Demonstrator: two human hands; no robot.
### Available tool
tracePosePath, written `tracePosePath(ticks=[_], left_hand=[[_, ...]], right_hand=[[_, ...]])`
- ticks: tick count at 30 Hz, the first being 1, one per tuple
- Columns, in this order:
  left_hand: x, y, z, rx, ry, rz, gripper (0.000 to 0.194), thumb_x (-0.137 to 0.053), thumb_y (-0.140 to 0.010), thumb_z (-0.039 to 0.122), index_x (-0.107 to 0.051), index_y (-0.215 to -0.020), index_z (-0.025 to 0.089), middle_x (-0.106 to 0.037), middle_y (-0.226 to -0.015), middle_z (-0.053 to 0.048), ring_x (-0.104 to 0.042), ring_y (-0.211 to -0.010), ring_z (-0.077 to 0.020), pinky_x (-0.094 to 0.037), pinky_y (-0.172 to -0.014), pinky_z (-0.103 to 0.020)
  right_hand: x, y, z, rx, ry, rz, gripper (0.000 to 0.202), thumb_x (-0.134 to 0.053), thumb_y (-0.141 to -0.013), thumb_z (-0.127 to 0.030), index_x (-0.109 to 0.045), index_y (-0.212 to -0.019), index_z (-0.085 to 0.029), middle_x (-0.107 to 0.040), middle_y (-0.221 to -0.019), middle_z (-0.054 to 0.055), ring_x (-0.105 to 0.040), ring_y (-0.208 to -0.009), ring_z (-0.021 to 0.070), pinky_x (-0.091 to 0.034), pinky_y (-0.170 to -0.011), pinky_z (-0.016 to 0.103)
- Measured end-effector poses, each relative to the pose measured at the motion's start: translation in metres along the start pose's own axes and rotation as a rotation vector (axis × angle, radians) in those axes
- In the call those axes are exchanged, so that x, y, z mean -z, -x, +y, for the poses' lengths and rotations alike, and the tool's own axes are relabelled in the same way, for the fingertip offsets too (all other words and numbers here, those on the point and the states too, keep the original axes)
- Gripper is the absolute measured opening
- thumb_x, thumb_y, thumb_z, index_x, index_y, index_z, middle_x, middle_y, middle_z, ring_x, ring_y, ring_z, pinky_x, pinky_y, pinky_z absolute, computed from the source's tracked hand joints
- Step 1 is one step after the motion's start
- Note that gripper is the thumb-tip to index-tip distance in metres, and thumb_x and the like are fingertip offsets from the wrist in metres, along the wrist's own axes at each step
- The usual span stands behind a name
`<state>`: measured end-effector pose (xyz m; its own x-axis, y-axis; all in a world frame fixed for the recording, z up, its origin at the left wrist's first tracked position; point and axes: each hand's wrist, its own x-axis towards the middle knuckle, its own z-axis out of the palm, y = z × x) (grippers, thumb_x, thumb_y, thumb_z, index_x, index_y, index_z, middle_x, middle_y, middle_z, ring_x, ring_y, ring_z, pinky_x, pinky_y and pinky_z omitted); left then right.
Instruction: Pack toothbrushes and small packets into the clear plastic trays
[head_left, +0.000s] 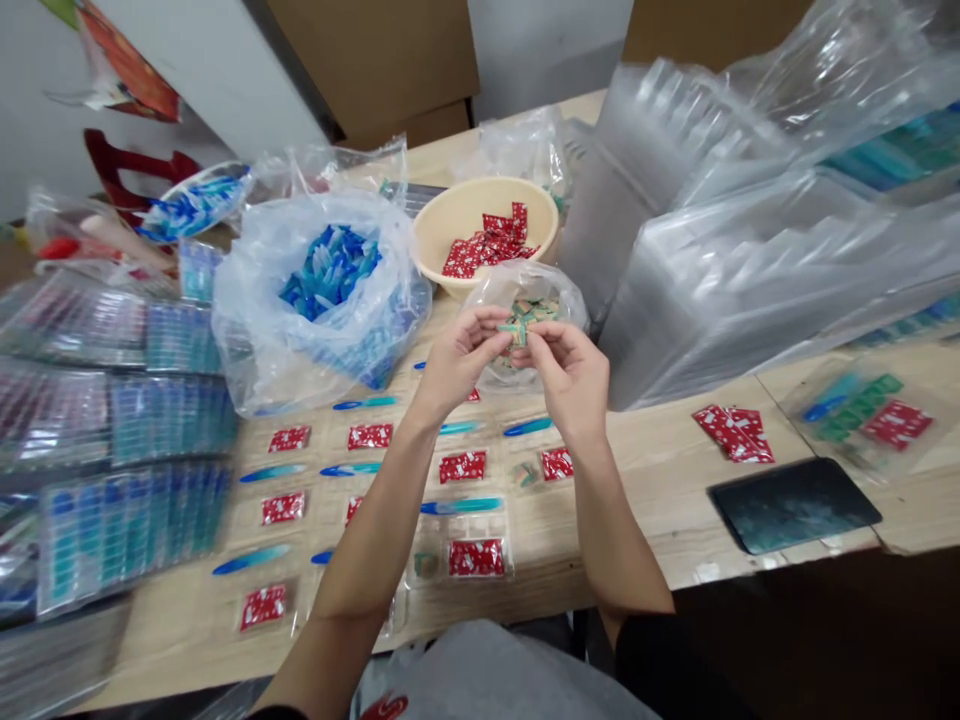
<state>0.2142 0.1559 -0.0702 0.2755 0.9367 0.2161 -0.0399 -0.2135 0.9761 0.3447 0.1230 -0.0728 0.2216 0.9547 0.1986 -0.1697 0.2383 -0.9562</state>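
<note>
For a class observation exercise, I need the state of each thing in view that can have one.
Left hand: pinching green-and-tan bits
Right hand: pinching them too
Large plastic bag: open, holding blue items
Cream bowl: uncovered, holding red packets
Small plastic bag: open, holding similar bits
Phone: lying flat
Clear plastic packaging: stacked

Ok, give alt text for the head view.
A bare left hand and right hand hold small green-and-tan pieces at an open clear plastic bag of similar ones. Behind, a round cream bowl holds red-and-white packets; slender blue items line a pale wooden table.
</note>
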Motion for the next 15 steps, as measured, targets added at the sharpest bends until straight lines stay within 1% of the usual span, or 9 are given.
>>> tracePosePath(ticks=[3, 6, 9, 11, 13, 15], left_hand=[[0.001, 0.002, 0.001, 0.013, -0.021, 0.009, 0.026, -0.063, -0.08, 0.027, -0.058, -0.1, 0.01, -0.065, -0.085, -0.004, -0.062, -0.076, -0.0083, -0.05, -0.071, -0.02], [-0.001, 0.003, 0.0, 0.004, -0.022, 0.051, 0.025, -0.064, -0.079, 0.028, -0.058, -0.096, 0.011, -0.065, -0.088, -0.004, -0.063, -0.077, -0.0097, -0.051, -0.073, -0.021], [-0.003, 0.002, 0.003, -0.015, -0.153, 0.066, 0.023, -0.062, -0.08, 0.031, -0.061, -0.094, 0.013, -0.065, -0.088, -0.005, -0.063, -0.079, -0.0124, -0.051, -0.075, -0.025], [-0.004, 0.001, 0.006, -0.064, -0.307, 0.057, 0.02, -0.059, -0.082, 0.032, -0.064, -0.093, 0.016, -0.066, -0.088, -0.005, -0.064, -0.082, -0.0158, -0.052, -0.077, -0.029], [-0.004, -0.002, 0.008, -0.097, -0.393, 0.034, 0.02, -0.056, -0.084, 0.034, -0.068, -0.095, 0.021, -0.068, -0.095, -0.004, -0.065, -0.09, -0.0199, -0.052, -0.081, -0.034], [-0.003, -0.005, 0.008, -0.101, -0.405, -0.003, 0.02, -0.054, -0.085, 0.037, -0.069, -0.095, 0.028, -0.068, -0.101, -0.001, -0.065, -0.096, -0.0227, -0.052, -0.087, -0.039]], right_hand=[[-0.002, 0.0, -0.001, -0.002, -0.025, 0.012, 0.015, -0.059, -0.08, -0.025, -0.062, -0.086, -0.012, -0.066, -0.075, 0.0, -0.065, -0.064, 0.01, -0.057, -0.066, 0.023], [-0.003, 0.0, 0.0, 0.014, -0.008, 0.045, 0.018, -0.061, -0.081, -0.029, -0.064, -0.088, -0.013, -0.068, -0.08, 0.002, -0.066, -0.068, 0.0108, -0.057, -0.069, 0.023], [0.001, 0.002, 0.002, -0.031, 0.049, 0.028, 0.024, -0.065, -0.078, -0.034, -0.066, -0.092, -0.014, -0.069, -0.088, 0.006, -0.067, -0.076, 0.0149, -0.057, -0.072, 0.026], [0.004, 0.002, 0.003, -0.068, 0.067, 0.016, 0.027, -0.066, -0.075, -0.037, -0.066, -0.092, -0.016, -0.069, -0.092, 0.007, -0.068, -0.083, 0.0184, -0.057, -0.077, 0.03], [0.006, 0.0, 0.004, -0.073, 0.054, 0.04, 0.027, -0.066, -0.074, -0.041, -0.065, -0.087, -0.016, -0.068, -0.084, 0.007, -0.067, -0.075, 0.0196, -0.057, -0.071, 0.031], [0.007, -0.002, 0.004, -0.086, 0.018, 0.045, 0.031, -0.065, -0.074, -0.046, -0.063, -0.082, -0.016, -0.067, -0.08, 0.008, -0.067, -0.071, 0.0197, -0.058, -0.068, 0.032]])
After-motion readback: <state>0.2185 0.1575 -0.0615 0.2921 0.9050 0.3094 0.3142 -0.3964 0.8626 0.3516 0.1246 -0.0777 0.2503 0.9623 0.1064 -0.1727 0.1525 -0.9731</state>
